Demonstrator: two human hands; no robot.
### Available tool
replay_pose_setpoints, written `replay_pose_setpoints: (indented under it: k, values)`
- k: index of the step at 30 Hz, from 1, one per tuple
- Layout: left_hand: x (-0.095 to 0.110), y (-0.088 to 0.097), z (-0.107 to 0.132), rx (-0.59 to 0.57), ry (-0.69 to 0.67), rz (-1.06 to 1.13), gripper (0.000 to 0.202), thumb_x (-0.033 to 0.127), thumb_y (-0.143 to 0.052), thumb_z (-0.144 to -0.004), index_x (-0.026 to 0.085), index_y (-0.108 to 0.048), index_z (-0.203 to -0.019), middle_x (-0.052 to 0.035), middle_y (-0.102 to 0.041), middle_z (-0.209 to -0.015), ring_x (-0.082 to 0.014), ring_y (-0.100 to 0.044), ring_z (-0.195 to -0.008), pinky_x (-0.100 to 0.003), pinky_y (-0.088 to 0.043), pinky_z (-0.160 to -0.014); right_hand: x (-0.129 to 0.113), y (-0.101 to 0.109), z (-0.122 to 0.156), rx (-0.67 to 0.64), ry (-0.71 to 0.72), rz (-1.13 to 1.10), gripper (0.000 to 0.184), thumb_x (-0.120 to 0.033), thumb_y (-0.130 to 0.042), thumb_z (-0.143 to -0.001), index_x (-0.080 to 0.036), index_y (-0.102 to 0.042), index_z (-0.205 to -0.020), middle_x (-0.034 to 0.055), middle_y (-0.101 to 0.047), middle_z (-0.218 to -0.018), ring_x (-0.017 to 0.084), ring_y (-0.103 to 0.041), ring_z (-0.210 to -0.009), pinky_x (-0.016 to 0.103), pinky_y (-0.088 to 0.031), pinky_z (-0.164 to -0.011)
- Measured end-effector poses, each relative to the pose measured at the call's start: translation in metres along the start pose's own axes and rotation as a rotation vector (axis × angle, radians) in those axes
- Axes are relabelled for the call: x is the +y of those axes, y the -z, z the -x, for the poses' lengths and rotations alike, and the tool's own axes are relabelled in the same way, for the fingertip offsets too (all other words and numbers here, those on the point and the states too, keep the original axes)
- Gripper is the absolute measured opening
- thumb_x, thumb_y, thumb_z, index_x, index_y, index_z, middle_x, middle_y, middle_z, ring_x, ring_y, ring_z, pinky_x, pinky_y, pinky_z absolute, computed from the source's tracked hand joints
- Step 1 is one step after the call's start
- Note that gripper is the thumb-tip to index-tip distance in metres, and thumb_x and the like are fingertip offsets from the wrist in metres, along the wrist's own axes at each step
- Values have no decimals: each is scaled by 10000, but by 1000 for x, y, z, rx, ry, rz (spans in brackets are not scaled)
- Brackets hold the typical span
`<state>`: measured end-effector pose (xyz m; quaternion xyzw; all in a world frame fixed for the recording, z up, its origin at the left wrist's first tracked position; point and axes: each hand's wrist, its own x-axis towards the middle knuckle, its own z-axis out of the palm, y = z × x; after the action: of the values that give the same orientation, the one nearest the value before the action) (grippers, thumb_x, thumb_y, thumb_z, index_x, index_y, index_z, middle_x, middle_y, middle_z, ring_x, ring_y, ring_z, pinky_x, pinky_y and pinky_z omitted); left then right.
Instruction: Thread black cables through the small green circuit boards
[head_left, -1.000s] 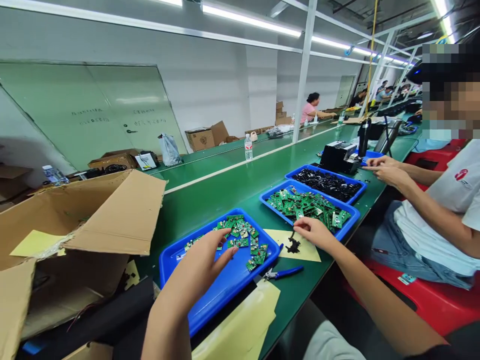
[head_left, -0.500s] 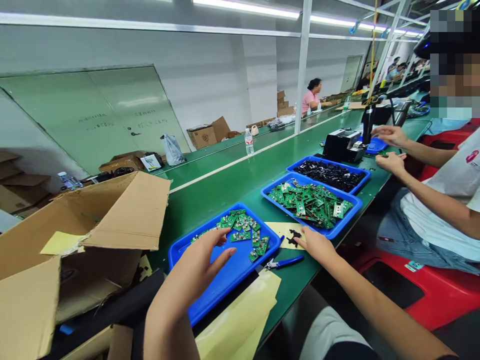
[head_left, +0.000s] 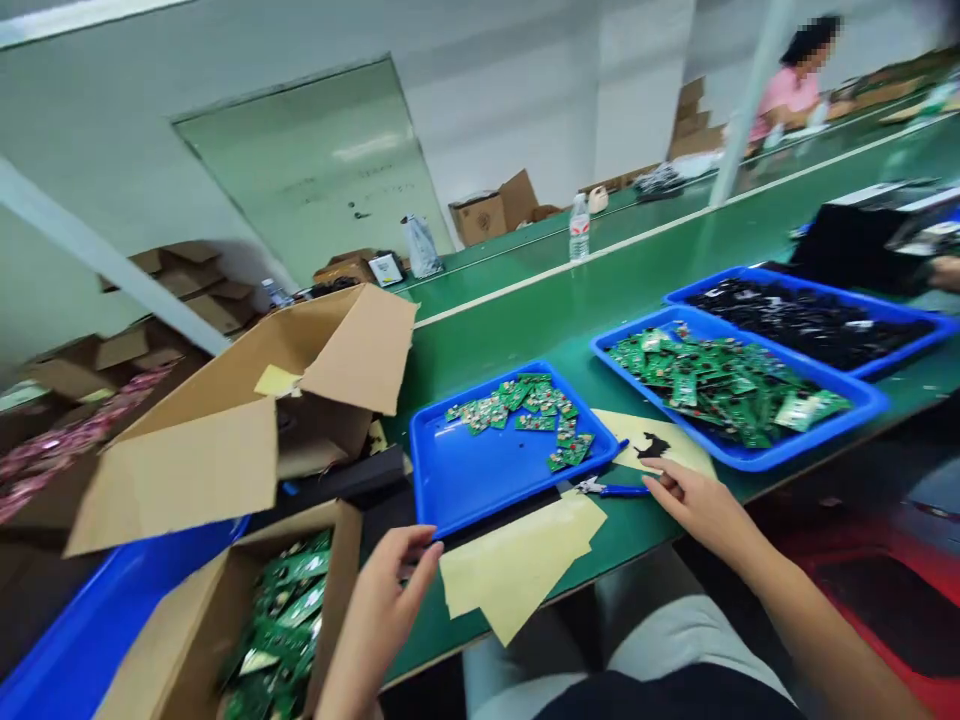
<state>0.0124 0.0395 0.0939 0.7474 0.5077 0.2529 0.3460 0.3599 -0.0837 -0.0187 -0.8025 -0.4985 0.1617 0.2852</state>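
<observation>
My left hand (head_left: pixel 391 582) is beside the near left corner of a blue tray (head_left: pixel 480 502), thumb and index finger apart, with nothing visible in it. Small green circuit boards (head_left: pixel 536 405) lie along the far and right sides of that tray. My right hand (head_left: pixel 705 508) has its fingers apart, just above the handle ends of blue-handled cutters (head_left: pixel 624 490). Black pieces (head_left: pixel 654 447) rest beyond its fingertips on a yellowish sheet (head_left: pixel 686 455). Whether the right fingers touch the cutters I cannot tell.
To the right stand a blue tray (head_left: pixel 780 465) heaped with circuit boards and a tray of black parts (head_left: pixel 817 320). At left are a large open carton (head_left: pixel 187 475) and a smaller box (head_left: pixel 345 560) of boards. Yellow paper (head_left: pixel 525 560) lies at the bench edge.
The view has swung left and down. My left hand has moved from above the tray to its near left corner. My right hand has drawn back from the black pieces toward the cutters.
</observation>
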Motion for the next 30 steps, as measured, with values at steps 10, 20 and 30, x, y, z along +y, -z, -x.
replay_pose_setpoints:
  k: [10,20,30]
  values:
    - [-55,-67,52,225,357,490,556,381,-727,-688,159,-579,-1175,-160,-624,-1225,-266,-626,-1118,-382,-523,-918,-104,-75,28,-380,669,-305,285,-254,-470,-911,-192,-692,-1078,123,-695,-1099,242,-670,-1010,386,-556,-883]
    - [-38,-75,57,177,315,593,653,300,-709,-741,148,-466,-1328,9,-643,-734,-120,-605,-653,-222,-477,-643,-125,-93,34,-280,727,-371,293,-195,-430,-921,-224,-672,-1083,107,-657,-1045,223,-685,-872,374,-584,-766]
    - [-25,-72,70,74,180,223,628,240,-527,-865,167,-325,-1455,-134,-583,-1242,-145,-578,-810,-239,-467,-622,-167,-116,19,-261,727,-449,199,-290,-487,-953,-191,-656,-919,95,-663,-913,230,-667,-806,367,-550,-724]
